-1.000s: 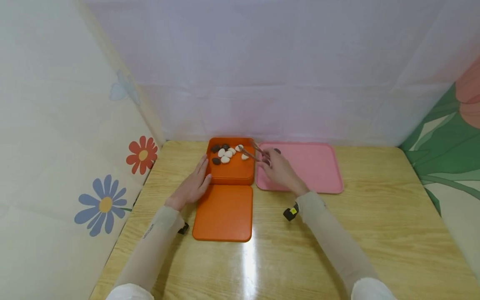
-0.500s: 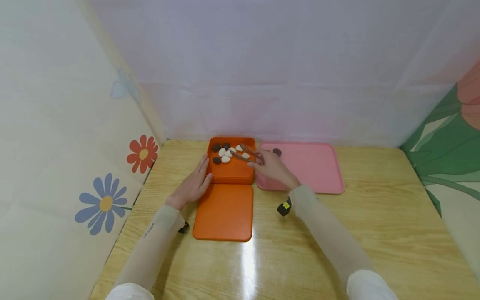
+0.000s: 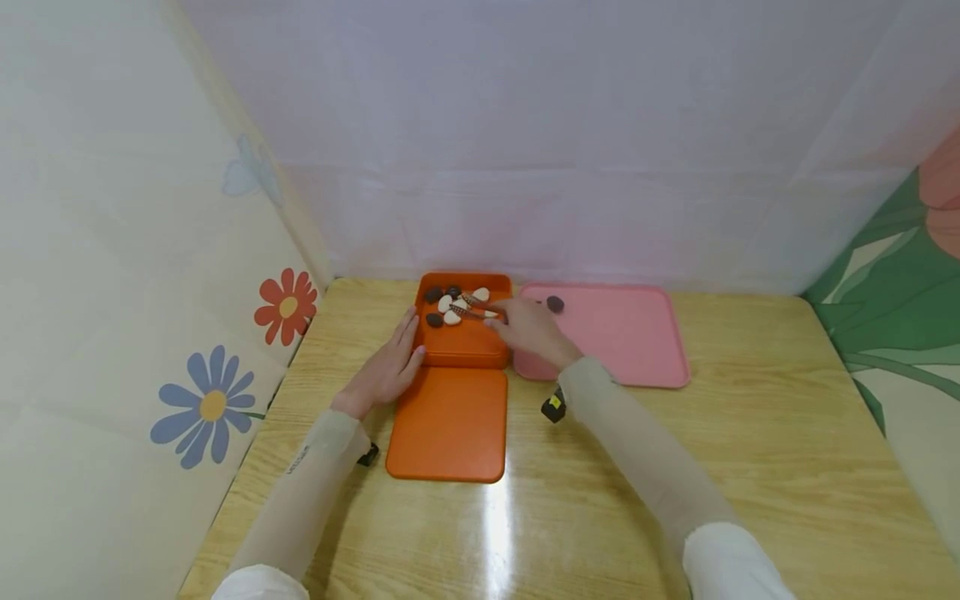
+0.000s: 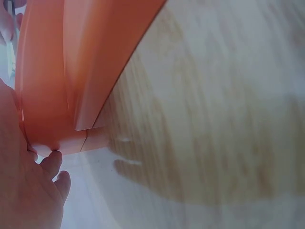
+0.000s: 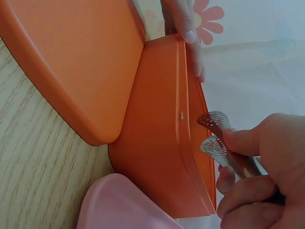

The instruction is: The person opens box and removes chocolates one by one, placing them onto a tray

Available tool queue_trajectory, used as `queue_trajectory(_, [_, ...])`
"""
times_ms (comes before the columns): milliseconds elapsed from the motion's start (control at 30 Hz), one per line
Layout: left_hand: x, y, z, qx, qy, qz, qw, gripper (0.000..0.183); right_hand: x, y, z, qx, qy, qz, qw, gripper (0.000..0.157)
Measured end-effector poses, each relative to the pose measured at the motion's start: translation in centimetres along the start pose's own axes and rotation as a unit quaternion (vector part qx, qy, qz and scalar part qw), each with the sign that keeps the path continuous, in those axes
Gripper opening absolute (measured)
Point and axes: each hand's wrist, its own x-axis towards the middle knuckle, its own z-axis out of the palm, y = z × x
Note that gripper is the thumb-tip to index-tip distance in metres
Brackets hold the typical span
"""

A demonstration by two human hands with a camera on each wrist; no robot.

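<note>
My right hand (image 3: 531, 328) grips metal tongs (image 5: 217, 149) with perforated tips. The tips stand apart, reaching in over several white stones (image 3: 452, 317) and dark stones (image 3: 434, 320) inside an orange box (image 3: 461, 361). Whether the tongs touch a stone I cannot tell. At the box's left side my left hand (image 3: 381, 371) rests its extended fingers against the wall, thumb near the front corner. In the right wrist view, some of those fingers (image 5: 183, 21) reach over the box's rim. The box wall hides the stones in both wrist views.
An orange lid (image 3: 447, 427) lies in front of the box, joined along its edge. To the right is a pink tray (image 3: 626, 337) with a dark stone (image 3: 555, 304) near its back left. A pale cloth wall (image 3: 480, 167) rises behind them.
My right hand has moved left with the tongs, from the gap beside the pink tray to over the stones in the box. The left hand has stayed in place.
</note>
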Motion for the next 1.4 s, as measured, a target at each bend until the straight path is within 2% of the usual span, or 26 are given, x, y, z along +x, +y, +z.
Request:
queue_trajectory(167, [0.1, 0.0, 0.0, 0.001, 0.001, 0.001, 1.0, 0.068, 0.7, -0.4, 0.4, -0.032, -0.015, 0.011, 0.999, 0.05])
queue_trajectory(400, [0.1, -0.1, 0.1, 0.004, 0.001, 0.003, 1.0, 0.069, 1.2, -1.1, 1.1, -0.033, -0.029, 0.009, 0.999, 0.045])
queue_trajectory(700, [-0.1, -0.2, 0.0, 0.002, -0.005, -0.003, 1.0, 0.07, 1.4, -2.3, 1.9, -0.05, -0.021, 0.028, 0.998, 0.027])
queue_trajectory(933, [0.1, -0.2, 0.1, 0.005, 0.0, 0.004, 1.0, 0.07, 1.4, -2.7, 2.4, -0.054, -0.007, 0.035, 0.998, 0.038])
queue_trajectory(1100, [0.1, -0.3, 0.2, 0.005, -0.002, 0.0, 1.0, 0.07, 1.5, -3.1, 2.4, -0.06, -0.016, 0.045, 0.997, 0.044])
queue_trajectory(1400, [0.1, -0.3, 0.1, 0.001, -0.002, 0.001, 1.0, 0.07, 1.5, -3.1, 2.3, -0.039, -0.019, 0.04, 0.998, 0.046])
